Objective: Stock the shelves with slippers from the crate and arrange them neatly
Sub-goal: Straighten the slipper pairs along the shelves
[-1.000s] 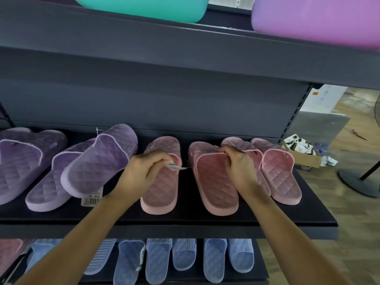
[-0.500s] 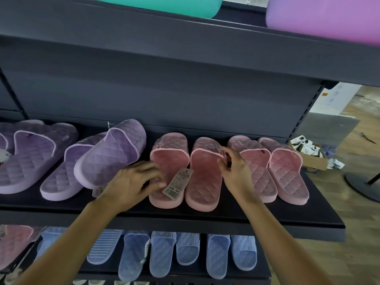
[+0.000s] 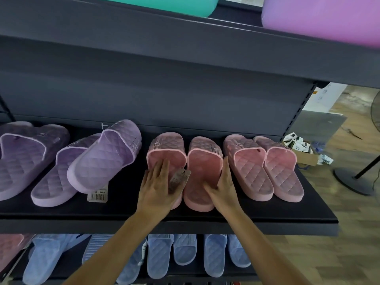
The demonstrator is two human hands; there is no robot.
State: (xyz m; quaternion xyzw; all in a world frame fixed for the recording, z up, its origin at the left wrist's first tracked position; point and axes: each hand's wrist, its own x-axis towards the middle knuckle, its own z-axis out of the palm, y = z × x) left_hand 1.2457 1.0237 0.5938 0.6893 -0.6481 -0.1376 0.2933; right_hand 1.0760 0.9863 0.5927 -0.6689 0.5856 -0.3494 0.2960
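1. From the head view, the left hand (image 3: 158, 188) lies flat on the heel half of the left pink slipper (image 3: 166, 150), with its fingers straight and pointing toward the toe. Its grip is released, so it presses down and grasps nothing. A paper tag (image 3: 180, 178) lies beside those fingers, across the seam between the two slippers, and is too blurred to read.
2. The right hand (image 3: 225, 185) stands on edge against the outer side of the right pink slipper (image 3: 202, 161), thumb spread onto the footbed. That grip is released too. To my eye the two flat palms bracket the pair so it can be squeezed together and squared up without lifting.
3. The pair sits on the middle shelf (image 3: 123, 211) with toes to the back wall, sides touching and heels near the front edge. Just to the right a second pink pair (image 3: 265, 167) lies parallel and tidy, its nearer slipper close against the back of the right hand.
4. To the left, a purple slipper (image 3: 107, 159) is tilted and leans over its mate (image 3: 53, 179), and a barcode label (image 3: 97, 195) pokes out beneath it. I judge this pair wants straightening.
5. Below, blue slippers (image 3: 159, 254) fill the lower shelf in rows. The crate is nowhere in this view.
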